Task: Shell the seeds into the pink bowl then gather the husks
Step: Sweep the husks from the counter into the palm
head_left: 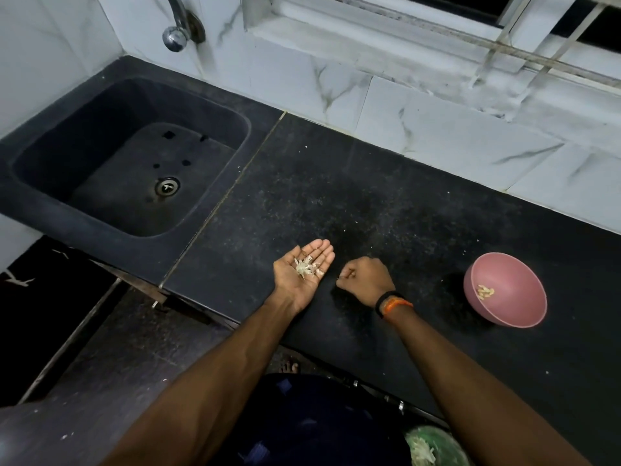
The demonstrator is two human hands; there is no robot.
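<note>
My left hand lies palm up over the black counter, fingers straight, carrying a small pile of pale husks. Just to its right my right hand is curled, knuckles up, fingertips together near the counter; whether they pinch a husk is too small to tell. The pink bowl sits tilted on the counter at the right, with several shelled seeds inside it.
A dark sink with a drain is set into the counter at the left, a tap above it. White marble tiles back the counter. A green container with pale scraps sits low by the counter's front edge.
</note>
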